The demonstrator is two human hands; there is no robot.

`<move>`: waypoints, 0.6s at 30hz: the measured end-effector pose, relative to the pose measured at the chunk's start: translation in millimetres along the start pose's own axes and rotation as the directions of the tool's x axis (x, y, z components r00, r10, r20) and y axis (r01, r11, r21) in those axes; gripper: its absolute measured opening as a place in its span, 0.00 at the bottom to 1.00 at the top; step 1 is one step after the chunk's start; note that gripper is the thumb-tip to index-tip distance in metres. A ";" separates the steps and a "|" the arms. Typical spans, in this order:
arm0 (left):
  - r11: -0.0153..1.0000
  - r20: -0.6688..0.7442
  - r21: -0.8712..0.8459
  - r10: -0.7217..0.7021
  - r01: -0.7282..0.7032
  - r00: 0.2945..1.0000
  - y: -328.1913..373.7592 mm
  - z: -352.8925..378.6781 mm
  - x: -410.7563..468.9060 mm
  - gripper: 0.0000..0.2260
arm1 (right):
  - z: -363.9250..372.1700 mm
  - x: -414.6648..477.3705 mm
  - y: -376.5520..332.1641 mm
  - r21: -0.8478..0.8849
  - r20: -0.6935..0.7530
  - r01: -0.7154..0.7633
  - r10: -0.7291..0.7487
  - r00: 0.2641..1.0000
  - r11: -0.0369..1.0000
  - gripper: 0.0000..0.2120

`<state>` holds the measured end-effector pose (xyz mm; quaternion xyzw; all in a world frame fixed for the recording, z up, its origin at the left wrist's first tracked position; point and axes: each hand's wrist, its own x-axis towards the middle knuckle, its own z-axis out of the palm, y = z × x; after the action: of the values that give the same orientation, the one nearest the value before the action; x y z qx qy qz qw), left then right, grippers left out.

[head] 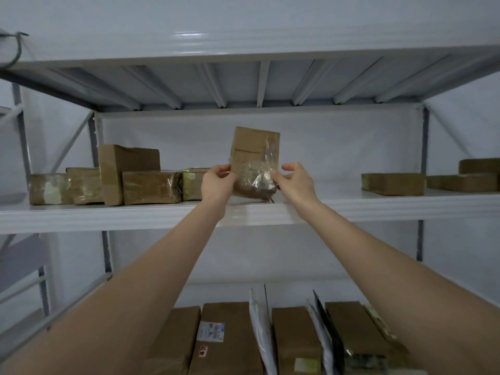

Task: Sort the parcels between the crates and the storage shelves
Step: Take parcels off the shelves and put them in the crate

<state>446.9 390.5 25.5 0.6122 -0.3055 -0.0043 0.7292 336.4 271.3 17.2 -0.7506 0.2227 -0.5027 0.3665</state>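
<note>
A brown cardboard parcel (pixel 254 158) wrapped in clear tape stands upright on the white middle shelf (pixel 351 207), near its front edge. My left hand (pixel 217 182) grips its lower left side. My right hand (pixel 296 180) touches its lower right side with the fingers curled around it. Both arms reach up and forward. No crates are in view.
A row of taped brown parcels (pixel 113 180) fills the shelf's left part. Flat parcels (pixel 433 180) lie at the right end. Below, on the lower shelf, boxes (pixel 230 339) and mailer bags (pixel 261 328) stand on edge. Another shelf board (pixel 243 77) hangs overhead.
</note>
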 end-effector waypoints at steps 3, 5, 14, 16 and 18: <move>1.000 0.028 0.003 0.017 -0.017 0.999 3.5 10.2 -17.3 0.14 | -23.8 -8.4 -0.5 0.233 0.039 -0.163 0.158 0.987 0.959 0.17; 0.999 0.067 -0.039 0.038 -0.035 0.997 4.5 18.9 -30.4 0.13 | -41.9 -14.2 -0.3 0.320 0.093 -0.275 0.259 0.961 0.906 0.16; 0.978 0.135 -0.195 -0.052 0.078 0.989 28.1 43.1 -80.0 0.09 | -100.9 -43.2 27.5 0.503 0.302 -0.396 0.273 0.913 0.769 0.03; 0.965 0.191 -0.227 -0.090 0.133 0.977 27.7 43.4 -87.1 0.13 | -107.9 -52.8 35.4 0.502 0.327 -0.391 0.250 0.912 0.772 0.03; 0.971 0.259 -0.178 -0.108 0.157 0.960 24.1 42.1 -94.7 0.22 | -112.3 -62.1 42.7 0.493 0.326 -0.396 0.257 0.910 0.775 0.05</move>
<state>342.1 395.1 8.1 0.5511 -0.3502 -0.1597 0.7404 210.2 251.3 -27.2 -0.6182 0.1510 -0.3786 0.6721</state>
